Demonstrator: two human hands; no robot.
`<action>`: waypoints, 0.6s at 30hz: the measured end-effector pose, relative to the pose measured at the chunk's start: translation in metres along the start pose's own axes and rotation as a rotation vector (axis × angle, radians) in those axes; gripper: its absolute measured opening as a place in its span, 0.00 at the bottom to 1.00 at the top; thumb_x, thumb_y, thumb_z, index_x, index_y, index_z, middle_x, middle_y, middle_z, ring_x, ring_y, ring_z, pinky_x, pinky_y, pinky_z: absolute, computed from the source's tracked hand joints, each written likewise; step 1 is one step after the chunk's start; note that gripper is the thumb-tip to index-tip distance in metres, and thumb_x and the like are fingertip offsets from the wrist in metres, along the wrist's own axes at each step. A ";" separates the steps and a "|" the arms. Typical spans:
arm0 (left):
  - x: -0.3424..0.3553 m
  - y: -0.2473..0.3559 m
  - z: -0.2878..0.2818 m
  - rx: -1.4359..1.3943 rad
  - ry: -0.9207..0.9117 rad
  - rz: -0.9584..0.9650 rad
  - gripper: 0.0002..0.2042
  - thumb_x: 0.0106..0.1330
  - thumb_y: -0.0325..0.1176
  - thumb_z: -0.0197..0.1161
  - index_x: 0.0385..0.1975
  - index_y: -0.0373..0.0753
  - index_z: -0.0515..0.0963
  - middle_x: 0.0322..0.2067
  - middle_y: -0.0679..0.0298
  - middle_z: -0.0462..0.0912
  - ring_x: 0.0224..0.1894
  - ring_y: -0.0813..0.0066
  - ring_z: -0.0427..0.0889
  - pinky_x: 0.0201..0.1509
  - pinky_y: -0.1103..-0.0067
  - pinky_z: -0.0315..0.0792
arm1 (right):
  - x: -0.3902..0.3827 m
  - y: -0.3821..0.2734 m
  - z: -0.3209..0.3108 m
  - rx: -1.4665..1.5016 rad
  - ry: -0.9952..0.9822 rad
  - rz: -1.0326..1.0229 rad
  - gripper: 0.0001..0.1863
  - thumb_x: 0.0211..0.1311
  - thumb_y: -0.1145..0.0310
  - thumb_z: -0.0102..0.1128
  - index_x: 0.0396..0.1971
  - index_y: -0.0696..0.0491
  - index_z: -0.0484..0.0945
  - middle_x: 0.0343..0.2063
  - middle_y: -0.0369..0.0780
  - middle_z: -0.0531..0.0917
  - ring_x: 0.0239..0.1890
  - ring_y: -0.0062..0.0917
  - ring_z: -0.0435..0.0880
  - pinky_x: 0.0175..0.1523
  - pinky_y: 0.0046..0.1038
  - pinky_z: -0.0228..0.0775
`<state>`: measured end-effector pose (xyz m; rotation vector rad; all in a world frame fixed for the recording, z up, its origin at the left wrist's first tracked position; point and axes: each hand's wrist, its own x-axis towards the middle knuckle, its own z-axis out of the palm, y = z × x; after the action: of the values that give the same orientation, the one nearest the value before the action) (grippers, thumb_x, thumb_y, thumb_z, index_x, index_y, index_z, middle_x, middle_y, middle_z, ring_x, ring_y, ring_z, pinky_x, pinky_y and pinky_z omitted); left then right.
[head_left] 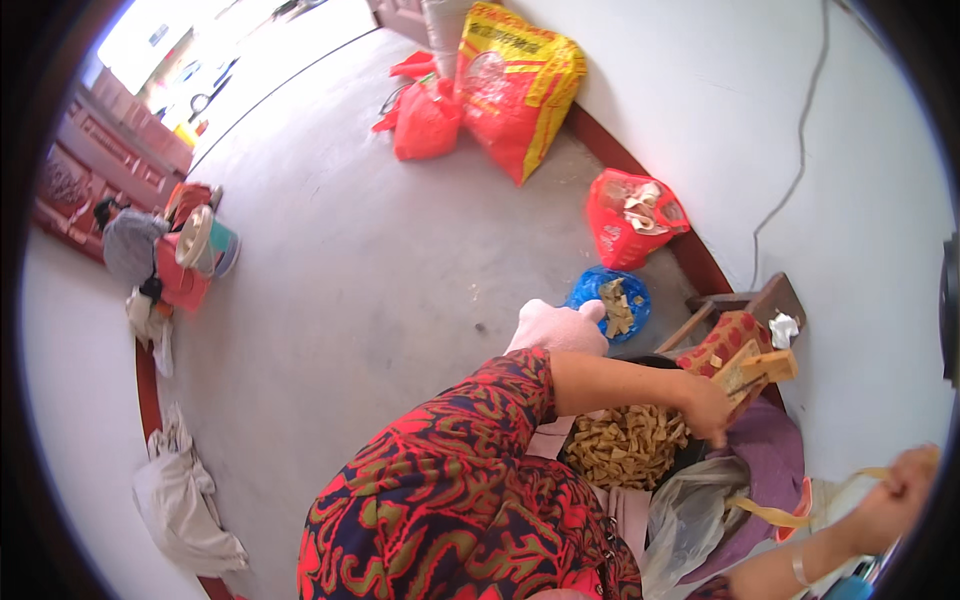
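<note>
My left hand [707, 405] reaches over a dark basin and is closed at the near end of a pale wooden tool [752, 372] made of crossed pieces. The tool lies by a red patterned cloth [725, 340] on a small wooden stool [775, 298]. At the right edge my right hand [905, 488] is raised, its fingers closed on a long yellowish strip [775, 515]. The strip's loose end hangs over a translucent plastic bag [690, 515]. Many short yellow-brown pieces [625, 447] fill the basin below my left forearm. The strip's material cannot be made out.
A purple bag [770, 440] lies beside the basin. Farther off are a blue bag [610, 300] of scraps, a red bag [635, 215] of curled pieces, and a yellow-red sack [515, 90] along the wall. A bucket [205, 245] stands at far left; pale cloth [185, 500] lies by the left wall.
</note>
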<state>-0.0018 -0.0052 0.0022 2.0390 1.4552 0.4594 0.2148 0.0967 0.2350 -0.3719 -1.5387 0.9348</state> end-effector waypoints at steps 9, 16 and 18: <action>-0.015 0.019 0.006 -0.810 0.728 0.315 0.31 0.69 0.59 0.42 0.57 0.35 0.65 0.32 0.56 0.79 0.34 0.65 0.80 0.38 0.75 0.74 | -0.143 0.156 0.062 0.327 -0.475 0.926 0.09 0.67 0.66 0.52 0.39 0.55 0.75 0.18 0.28 0.71 0.13 0.08 0.63 0.15 0.11 0.51; 0.017 0.027 0.009 -1.237 0.858 0.017 0.22 0.72 0.49 0.41 0.30 0.34 0.70 0.28 0.59 0.78 0.25 0.71 0.77 0.30 0.77 0.74 | -0.175 0.168 0.067 0.555 -0.217 1.038 0.11 0.68 0.62 0.53 0.42 0.54 0.73 0.17 0.27 0.69 0.15 0.09 0.63 0.18 0.14 0.54; 0.032 0.024 -0.004 -1.542 0.905 0.064 0.20 0.72 0.46 0.41 0.25 0.37 0.66 0.23 0.64 0.74 0.22 0.74 0.73 0.24 0.77 0.70 | -0.174 0.167 0.065 0.569 -0.279 0.989 0.10 0.69 0.63 0.53 0.39 0.54 0.73 0.15 0.28 0.64 0.13 0.09 0.58 0.17 0.14 0.49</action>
<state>0.0243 0.0204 0.0186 0.5606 0.7817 1.9179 0.1449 0.0559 -0.0014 -0.6145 -1.2123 2.2066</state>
